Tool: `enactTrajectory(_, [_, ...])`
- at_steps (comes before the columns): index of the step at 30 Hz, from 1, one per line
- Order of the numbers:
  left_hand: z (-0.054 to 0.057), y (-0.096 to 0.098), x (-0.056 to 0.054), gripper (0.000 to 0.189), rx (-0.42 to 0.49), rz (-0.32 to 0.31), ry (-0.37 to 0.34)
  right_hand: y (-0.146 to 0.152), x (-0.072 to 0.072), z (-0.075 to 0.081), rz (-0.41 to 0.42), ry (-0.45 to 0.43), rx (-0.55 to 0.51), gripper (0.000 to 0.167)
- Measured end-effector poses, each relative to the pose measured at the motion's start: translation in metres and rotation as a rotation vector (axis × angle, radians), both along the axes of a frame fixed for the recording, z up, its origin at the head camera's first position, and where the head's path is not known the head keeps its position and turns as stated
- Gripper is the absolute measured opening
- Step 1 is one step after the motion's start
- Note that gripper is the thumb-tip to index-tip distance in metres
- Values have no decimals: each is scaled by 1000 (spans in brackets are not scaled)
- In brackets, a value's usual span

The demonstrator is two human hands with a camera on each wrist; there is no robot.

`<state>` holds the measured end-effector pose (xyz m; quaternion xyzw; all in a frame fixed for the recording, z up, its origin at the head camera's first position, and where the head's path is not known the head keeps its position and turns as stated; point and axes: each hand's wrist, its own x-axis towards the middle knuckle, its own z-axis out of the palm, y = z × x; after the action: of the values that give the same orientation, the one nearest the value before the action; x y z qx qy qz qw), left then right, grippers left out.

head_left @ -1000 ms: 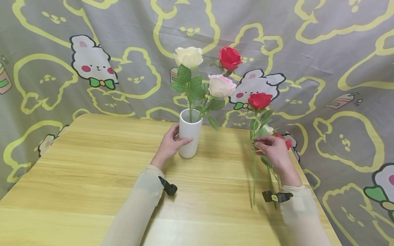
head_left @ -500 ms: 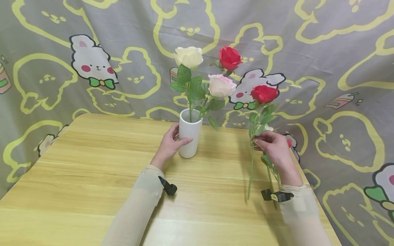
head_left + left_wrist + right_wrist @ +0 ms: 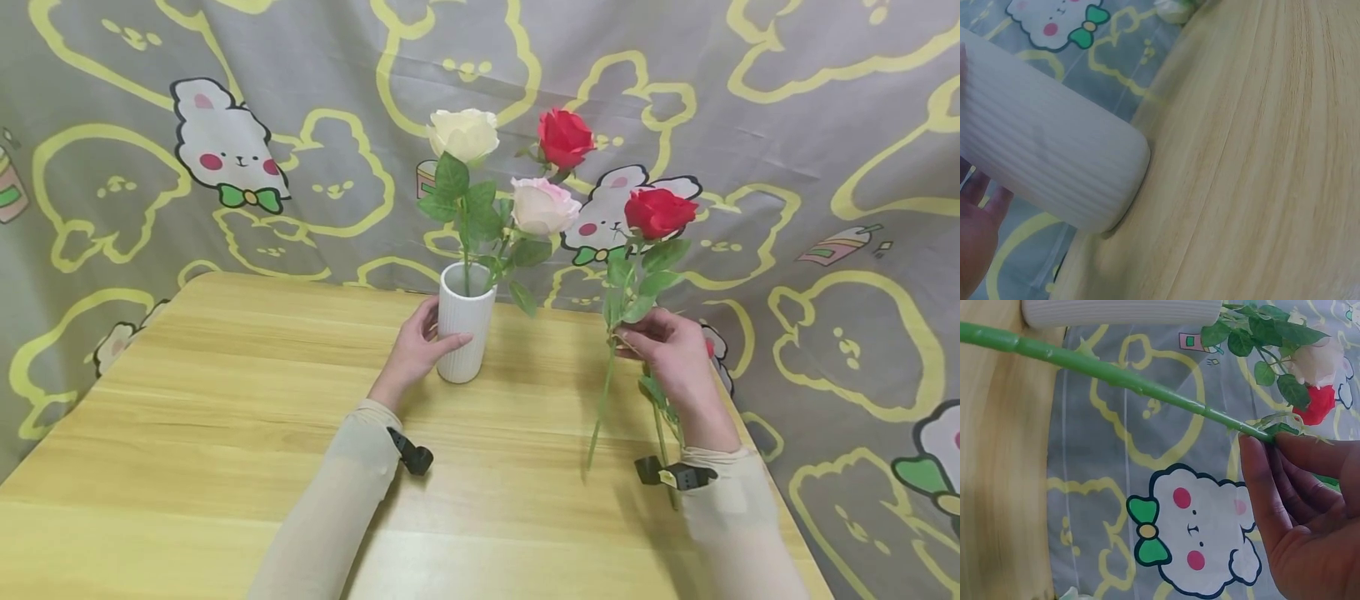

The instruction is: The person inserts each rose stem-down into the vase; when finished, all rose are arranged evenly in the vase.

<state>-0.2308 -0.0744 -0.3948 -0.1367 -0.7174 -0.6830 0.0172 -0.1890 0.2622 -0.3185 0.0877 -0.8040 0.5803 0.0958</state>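
No text, label, brand, number or sign can be read anywhere in the three views.

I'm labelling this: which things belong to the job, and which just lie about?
Likely in the job:
white vase, held by the left hand
red rose, pinched by the right hand
cream rose, pink rose, second red rose at the vase
stems lying nearby

Just around:
patterned curtain
wrist cameras
wooden table

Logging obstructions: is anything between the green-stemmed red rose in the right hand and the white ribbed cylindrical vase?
A pale pink rose, its green leaves and another red rose jut rightward past the vase; nothing else visible intervenes.
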Motion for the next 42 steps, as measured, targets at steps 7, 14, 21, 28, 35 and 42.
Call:
enactTrajectory(7, [-5,1,-4,73,0,3,3,-4,6,9,2,32,-54,31])
enactTrajectory(14, [-29,0,-19,74,8,19,17,-11,13,21,5,98,-156,28])
enactTrajectory(21, [-31,0,-18,74,4,34,33,-23,16,32,25,164,-328,24])
enactTrajectory(28, [-30,0,-18,72,4,33,46,-33,19,44,76,218,-404,28])
enactTrajectory(35, [-31,0,-18,72,-4,37,33,-40,20,50,84,233,-417,28])
enactTrajectory(42, [-33,-1,-21,75,-4,21,21,-49,20,58,104,298,-480,28])
